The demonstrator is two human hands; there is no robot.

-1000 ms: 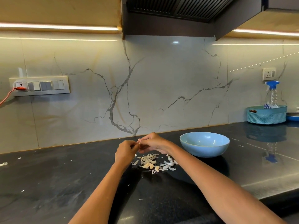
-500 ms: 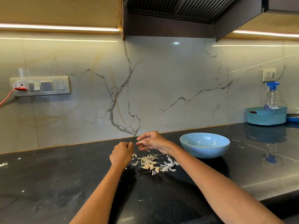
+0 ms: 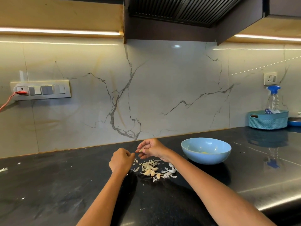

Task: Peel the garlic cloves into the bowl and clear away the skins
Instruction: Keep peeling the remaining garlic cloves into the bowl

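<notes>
A pile of garlic cloves and loose skins (image 3: 152, 169) lies on the black counter in front of me. My right hand (image 3: 152, 149) hovers just above and behind the pile and pinches a pale garlic clove (image 3: 141, 150) between thumb and fingertips. My left hand (image 3: 121, 160) is a little to the left of it, fingers curled; I cannot see whether it holds a scrap of skin. A light blue bowl (image 3: 206, 158) stands to the right of the pile with something pale yellow at its bottom.
A teal basket (image 3: 268, 120) with a spray bottle (image 3: 273, 98) sits at the back right against the marble wall. Skin scraps (image 3: 3, 169) lie at the far left of the counter. A switch panel (image 3: 40, 90) is on the wall at left.
My hands were together on the clove, then pulled apart. The left hand has drawn away to the left while the right keeps the clove.
</notes>
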